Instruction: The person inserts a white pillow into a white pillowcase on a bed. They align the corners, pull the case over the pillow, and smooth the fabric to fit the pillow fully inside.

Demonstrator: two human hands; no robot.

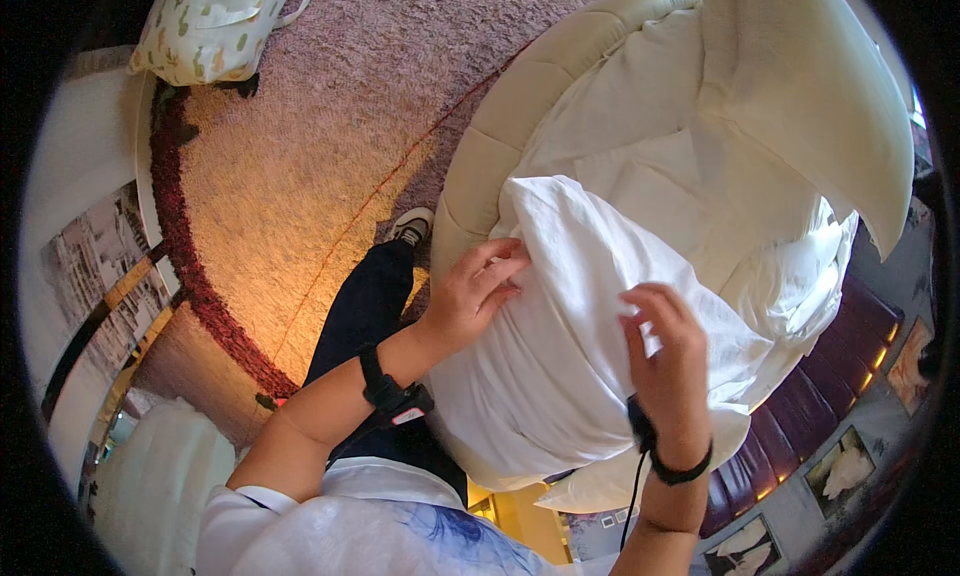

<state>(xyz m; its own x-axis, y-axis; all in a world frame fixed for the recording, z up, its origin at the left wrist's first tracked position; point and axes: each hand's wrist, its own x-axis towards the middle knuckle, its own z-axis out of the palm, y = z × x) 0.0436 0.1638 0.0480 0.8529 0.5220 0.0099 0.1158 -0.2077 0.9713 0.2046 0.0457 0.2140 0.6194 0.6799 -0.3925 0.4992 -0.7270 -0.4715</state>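
White fabric (570,336), creased and loosely bunched, lies over the near part of a round bed with a padded cream rim (480,156). My left hand (480,291) is at the left side of the fabric, fingers bent and their tips at a fold; whether they pinch it cannot be told. Over the fabric's right part is my right hand (667,343), slightly blurred, its fingers curved and apart with nothing between them. Beyond the fabric, a cream sheet (637,163) covers the bed. Both wrists wear black bands.
A large cream pillow or cushion (810,95) rises at the upper right. Along the right runs a dark purple tufted headboard or bench (795,396). A patterned fabric bag (217,28) stands at the upper left on the carpet (300,171), across which a thin red line runs.
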